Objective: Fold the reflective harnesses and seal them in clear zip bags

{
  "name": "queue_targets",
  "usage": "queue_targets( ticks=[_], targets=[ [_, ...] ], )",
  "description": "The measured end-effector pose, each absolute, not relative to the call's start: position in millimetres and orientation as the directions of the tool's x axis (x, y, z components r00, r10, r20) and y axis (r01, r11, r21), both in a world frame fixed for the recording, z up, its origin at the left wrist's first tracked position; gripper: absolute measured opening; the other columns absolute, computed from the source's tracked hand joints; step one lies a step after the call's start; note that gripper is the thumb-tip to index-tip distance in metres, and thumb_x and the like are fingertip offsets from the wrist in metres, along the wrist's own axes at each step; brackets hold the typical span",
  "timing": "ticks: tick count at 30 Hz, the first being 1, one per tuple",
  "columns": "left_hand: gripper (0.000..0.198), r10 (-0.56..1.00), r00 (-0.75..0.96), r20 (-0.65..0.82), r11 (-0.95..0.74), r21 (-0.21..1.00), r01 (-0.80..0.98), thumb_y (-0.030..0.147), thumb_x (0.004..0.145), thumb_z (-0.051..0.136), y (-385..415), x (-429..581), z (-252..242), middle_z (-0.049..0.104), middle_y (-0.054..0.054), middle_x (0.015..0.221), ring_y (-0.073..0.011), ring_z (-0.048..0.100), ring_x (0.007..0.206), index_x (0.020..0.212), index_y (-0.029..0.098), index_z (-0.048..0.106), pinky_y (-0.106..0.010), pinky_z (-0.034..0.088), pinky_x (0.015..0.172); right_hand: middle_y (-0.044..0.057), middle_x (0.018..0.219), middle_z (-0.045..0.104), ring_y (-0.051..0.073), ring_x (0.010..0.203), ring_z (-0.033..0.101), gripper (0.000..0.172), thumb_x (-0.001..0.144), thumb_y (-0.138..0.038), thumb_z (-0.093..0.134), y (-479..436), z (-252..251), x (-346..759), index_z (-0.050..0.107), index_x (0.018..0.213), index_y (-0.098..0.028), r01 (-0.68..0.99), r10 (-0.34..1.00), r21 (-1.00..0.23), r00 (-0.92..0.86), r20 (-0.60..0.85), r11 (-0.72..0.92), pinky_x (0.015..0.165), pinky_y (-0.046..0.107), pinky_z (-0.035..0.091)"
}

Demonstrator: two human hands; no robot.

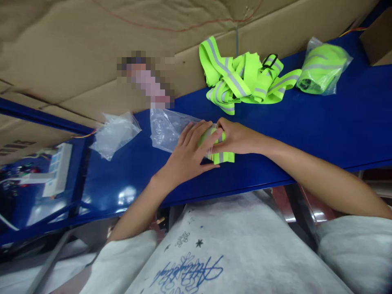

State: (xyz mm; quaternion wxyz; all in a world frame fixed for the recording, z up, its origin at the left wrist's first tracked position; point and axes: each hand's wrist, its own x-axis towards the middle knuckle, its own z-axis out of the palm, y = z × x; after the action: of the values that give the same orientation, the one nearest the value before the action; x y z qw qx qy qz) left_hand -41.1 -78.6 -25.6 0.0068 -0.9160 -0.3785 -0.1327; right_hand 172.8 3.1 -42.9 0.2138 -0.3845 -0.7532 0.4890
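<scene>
A folded neon-yellow reflective strap (225,157) with grey stripes is partly inside a clear plastic bag (165,126) on the blue table. My left hand (191,149) lies over the bag's mouth, its fingers curled around the bag and the strap in it. From the other side, my right hand (234,136) grips the strap between thumb and fingers. The bag's closed end stretches out flat to the left. My fingers hide part of the strap.
Loose reflective straps (245,77) with a black buckle lie in a heap at the back. To their right sits a bagged strap roll (324,67). Flat clear bags (116,132) rest at the left. Cardboard (76,53) lines the table's rear, and a white power strip (58,169) is far left.
</scene>
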Motion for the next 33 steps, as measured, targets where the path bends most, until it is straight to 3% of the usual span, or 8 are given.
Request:
queue_targets(
  ticks=[2, 4, 11, 14, 19, 24, 29, 33],
  targets=[
    [0.109, 0.725, 0.655, 0.213, -0.689, 0.213, 0.693, 0.050, 0.094, 0.070, -78, -48, -16, 0.018, -0.023, 0.173, -0.0385, 0.022, 0.162, 0.168, 0.030, -0.007, -0.063, 0.032, 0.126, 0.001, 0.085, 0.065, 0.018, 0.075, 0.057, 0.051, 0.065, -0.048, 0.086, 2, -38, 171, 0.059, 0.097, -0.018, 0.429, 0.807, -0.865, -0.589, -0.048, 0.261, 0.064, 0.027, 0.033],
    [0.104, 0.753, 0.630, 0.189, -0.657, 0.245, 0.713, 0.051, 0.098, 0.065, -76, -55, -9, 0.006, -0.021, 0.176, -0.0373, 0.015, 0.164, 0.168, 0.029, -0.008, -0.061, 0.035, 0.125, 0.000, 0.086, 0.063, 0.017, 0.077, 0.055, 0.049, 0.067, -0.049, 0.084, 1, -34, 169, 0.057, 0.094, -0.019, 0.405, 0.799, -0.861, -0.602, 0.004, 0.309, 0.066, 0.027, 0.033],
    [0.085, 0.733, 0.585, 0.348, -0.605, -0.059, 0.794, 0.064, 0.095, 0.061, -58, -68, -24, 0.057, -0.024, 0.150, -0.0387, 0.054, 0.141, 0.158, 0.012, 0.038, -0.056, 0.034, 0.123, 0.003, 0.102, 0.063, 0.019, 0.086, 0.058, 0.068, 0.065, -0.058, 0.086, -7, -42, 160, 0.050, 0.109, -0.021, 0.270, 0.856, -0.929, -0.510, 0.085, 0.253, 0.071, 0.031, 0.044],
    [0.085, 0.709, 0.566, 0.421, -0.589, -0.087, 0.803, 0.069, 0.094, 0.058, -57, -71, -31, 0.061, -0.022, 0.146, -0.0375, 0.060, 0.135, 0.154, 0.010, 0.044, -0.055, 0.036, 0.121, 0.003, 0.109, 0.063, 0.019, 0.090, 0.061, 0.067, 0.067, -0.055, 0.088, -11, -44, 160, 0.048, 0.111, -0.024, 0.164, 0.834, -0.965, -0.545, 0.084, 0.205, 0.075, 0.034, 0.051],
    [0.095, 0.720, 0.552, 0.421, -0.586, -0.058, 0.808, 0.073, 0.088, 0.065, -63, -63, -33, 0.060, -0.024, 0.146, -0.0405, 0.059, 0.134, 0.153, 0.006, 0.043, -0.053, 0.042, 0.116, 0.000, 0.097, 0.062, 0.018, 0.082, 0.062, 0.071, 0.064, -0.062, 0.089, -17, -44, 149, 0.043, 0.107, -0.027, 0.107, 0.853, -0.986, -0.519, 0.056, 0.130, 0.075, 0.035, 0.055],
    [0.091, 0.750, 0.517, 0.413, -0.577, 0.027, 0.816, 0.060, 0.086, 0.076, -68, -49, -34, 0.058, -0.021, 0.148, -0.0408, 0.057, 0.136, 0.156, 0.013, 0.042, -0.055, 0.039, 0.117, 0.001, 0.101, 0.055, 0.015, 0.082, 0.059, 0.076, 0.063, -0.070, 0.085, -26, -52, 135, 0.035, 0.098, -0.026, 0.181, 0.913, -0.960, -0.386, 0.131, 0.214, 0.075, 0.030, 0.055],
    [0.108, 0.823, 0.390, 0.413, -0.482, 0.143, 0.865, 0.065, 0.072, 0.086, -66, -51, -36, 0.062, -0.022, 0.141, -0.0436, 0.060, 0.127, 0.156, 0.012, 0.044, -0.057, 0.041, 0.111, 0.008, 0.116, 0.066, 0.021, 0.105, 0.067, 0.061, 0.087, -0.078, 0.063, -25, -47, 144, 0.052, 0.113, -0.024, 0.108, 0.750, -0.983, -0.660, 0.041, 0.149, 0.096, 0.036, 0.056],
    [0.103, 0.832, 0.382, 0.401, -0.477, 0.167, 0.863, 0.063, 0.078, 0.082, -67, -42, -45, 0.066, -0.020, 0.134, -0.0411, 0.061, 0.124, 0.159, 0.015, 0.041, -0.059, 0.032, 0.116, 0.013, 0.120, 0.071, 0.025, 0.127, 0.062, 0.086, 0.092, -0.091, 0.026, -21, -51, 144, 0.067, 0.121, -0.021, 0.116, 0.526, -0.990, -0.849, -0.057, 0.080, 0.111, 0.041, 0.051]
  ],
)
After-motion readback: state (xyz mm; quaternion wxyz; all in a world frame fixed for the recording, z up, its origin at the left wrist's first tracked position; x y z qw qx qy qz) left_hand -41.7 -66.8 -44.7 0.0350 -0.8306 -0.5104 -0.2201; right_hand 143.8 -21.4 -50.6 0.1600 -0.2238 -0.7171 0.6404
